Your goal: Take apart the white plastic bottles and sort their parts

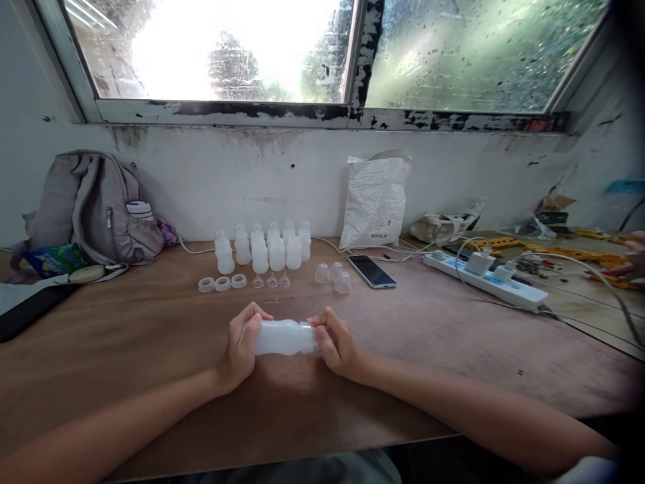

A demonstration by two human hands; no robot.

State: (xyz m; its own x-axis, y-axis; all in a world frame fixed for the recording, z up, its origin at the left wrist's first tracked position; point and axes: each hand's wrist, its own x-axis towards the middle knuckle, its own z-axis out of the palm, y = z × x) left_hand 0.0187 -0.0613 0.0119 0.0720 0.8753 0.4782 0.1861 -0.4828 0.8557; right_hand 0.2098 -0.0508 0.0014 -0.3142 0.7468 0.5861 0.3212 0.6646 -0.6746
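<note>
Between my two hands a translucent white baby bottle [278, 337] lies on its side, above the front part of the table. My left hand [242, 346] is wrapped round its base end. The fingers of my right hand [336, 341] close on the clear collar and cap end, covering the tip. Beyond the hands stand several upright baby bottles [259, 257] in a group. In front of them lie three clear rings [222, 284] and three clear teats [272, 280]. Three clear dome caps [342, 283] sit to their right.
A phone [371, 271] and a white power strip [486, 281] with cables lie to the right. A white plastic bag [375, 202] leans on the wall. At left are a grey backpack [95, 202] and a dark flat object [35, 311]. Another person's hand [632, 259] shows at far right.
</note>
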